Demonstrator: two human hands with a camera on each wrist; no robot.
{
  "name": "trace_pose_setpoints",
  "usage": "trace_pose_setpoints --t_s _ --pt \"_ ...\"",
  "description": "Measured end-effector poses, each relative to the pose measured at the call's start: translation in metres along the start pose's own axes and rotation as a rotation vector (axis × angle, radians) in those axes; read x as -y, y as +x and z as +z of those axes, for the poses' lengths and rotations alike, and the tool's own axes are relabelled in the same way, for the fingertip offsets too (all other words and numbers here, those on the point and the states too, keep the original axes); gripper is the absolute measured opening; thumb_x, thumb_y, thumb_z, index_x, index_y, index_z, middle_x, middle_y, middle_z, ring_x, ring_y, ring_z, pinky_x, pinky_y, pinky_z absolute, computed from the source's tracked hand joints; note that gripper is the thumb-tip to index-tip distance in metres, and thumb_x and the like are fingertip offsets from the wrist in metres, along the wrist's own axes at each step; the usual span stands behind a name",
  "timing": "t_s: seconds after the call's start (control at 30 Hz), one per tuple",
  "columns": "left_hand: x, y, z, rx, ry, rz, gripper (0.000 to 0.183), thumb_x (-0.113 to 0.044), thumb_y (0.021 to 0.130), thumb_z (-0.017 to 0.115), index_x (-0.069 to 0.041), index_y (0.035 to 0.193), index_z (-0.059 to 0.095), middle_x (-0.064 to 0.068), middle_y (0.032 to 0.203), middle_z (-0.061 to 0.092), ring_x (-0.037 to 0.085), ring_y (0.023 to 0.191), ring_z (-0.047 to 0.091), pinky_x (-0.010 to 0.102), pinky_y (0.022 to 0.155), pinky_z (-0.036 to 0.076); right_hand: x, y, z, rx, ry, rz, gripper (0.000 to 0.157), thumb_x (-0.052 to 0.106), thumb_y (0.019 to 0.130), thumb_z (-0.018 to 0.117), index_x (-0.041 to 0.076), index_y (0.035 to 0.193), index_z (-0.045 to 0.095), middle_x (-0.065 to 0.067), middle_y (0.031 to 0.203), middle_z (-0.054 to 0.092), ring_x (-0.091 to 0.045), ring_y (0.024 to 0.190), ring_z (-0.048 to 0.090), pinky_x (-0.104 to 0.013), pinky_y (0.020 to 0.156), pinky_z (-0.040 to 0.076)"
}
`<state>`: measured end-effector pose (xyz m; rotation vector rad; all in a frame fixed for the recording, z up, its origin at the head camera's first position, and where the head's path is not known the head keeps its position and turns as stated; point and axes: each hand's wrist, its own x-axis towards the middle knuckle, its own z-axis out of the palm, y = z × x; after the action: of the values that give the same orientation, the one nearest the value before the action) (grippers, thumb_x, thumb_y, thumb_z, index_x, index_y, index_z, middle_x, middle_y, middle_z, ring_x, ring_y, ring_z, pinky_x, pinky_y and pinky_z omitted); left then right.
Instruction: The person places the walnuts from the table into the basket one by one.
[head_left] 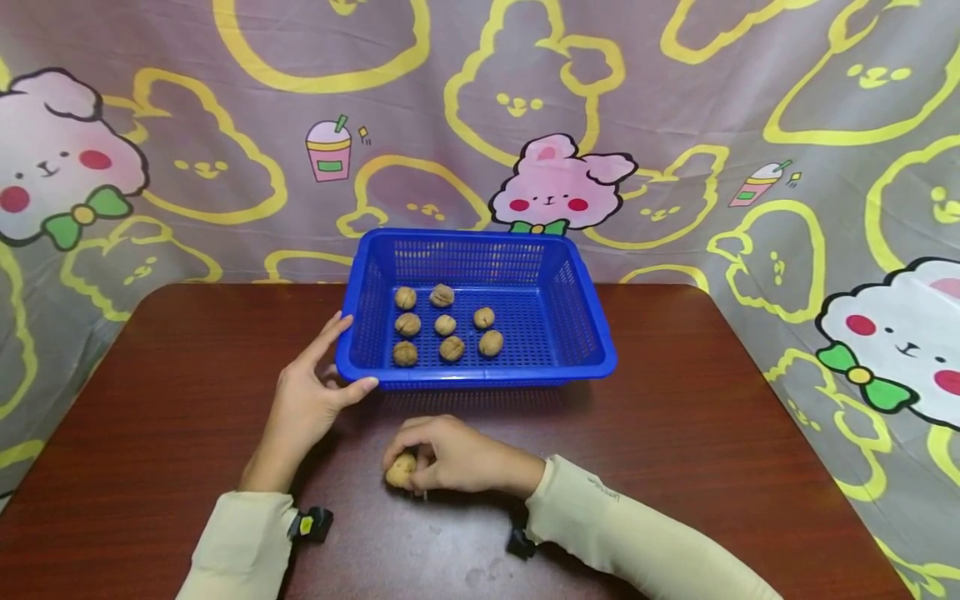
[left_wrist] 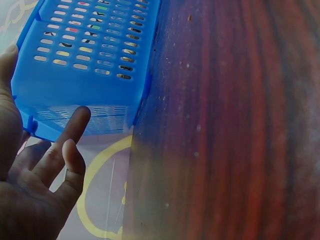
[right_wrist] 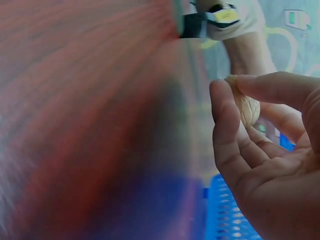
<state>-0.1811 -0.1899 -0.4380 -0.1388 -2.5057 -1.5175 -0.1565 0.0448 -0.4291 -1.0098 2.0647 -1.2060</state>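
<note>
A blue plastic basket [head_left: 480,375] with slotted walls stands on the table. Several walnuts [head_left: 452,348] lie in it, mostly over its left half and middle. My left hand [head_left: 303,408] grips the basket's near left corner, thumb at the front rim and fingers along the left side. In the left wrist view, fingers [left_wrist: 75,127] lie against the slotted wall. Between thumb and fingertips, my right hand [head_left: 457,457] pinches another walnut [head_left: 401,472], in front of the basket and close over the table. The right wrist view shows this walnut [right_wrist: 248,109] partly hidden by the fingers.
The brown wooden table [head_left: 675,467] has a dark, shiny top. Behind it hangs a grey cloth [head_left: 262,50] printed with rabbits and drink cups. Both wrists wear a small black camera mount, the left one [head_left: 313,525] with a yellow-green mark.
</note>
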Motion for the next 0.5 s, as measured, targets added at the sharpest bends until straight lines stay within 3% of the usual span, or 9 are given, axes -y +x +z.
trace_pose_setpoints --t_s 0.3,0.5 --pt "-0.004 -0.002 -0.001 0.005 -0.057 -0.011 0.086 -0.011 0.08 0.092 -0.017 0.156 0.052 0.005 0.169 0.039 -0.005 0.081 0.063 0.013 0.062 0.047 0.023 -0.026 -0.039 0.046 0.15 -0.024 0.03 -0.01 0.091 0.067 -0.001 0.12 0.072 -0.012 0.116 0.068 -0.004 0.079 0.071 -0.028 0.077 0.062" --pt "-0.002 -0.001 0.0 0.01 -0.046 -0.008 0.087 -0.009 0.08 0.092 -0.016 0.156 0.051 0.004 0.168 0.04 -0.004 0.081 0.063 0.013 0.062 0.047 0.033 -0.044 -0.082 -0.003 0.268 0.012 0.031 -0.008 0.095 0.062 -0.005 0.125 0.068 -0.013 0.115 0.07 -0.017 0.085 0.072 -0.036 0.08 0.062"
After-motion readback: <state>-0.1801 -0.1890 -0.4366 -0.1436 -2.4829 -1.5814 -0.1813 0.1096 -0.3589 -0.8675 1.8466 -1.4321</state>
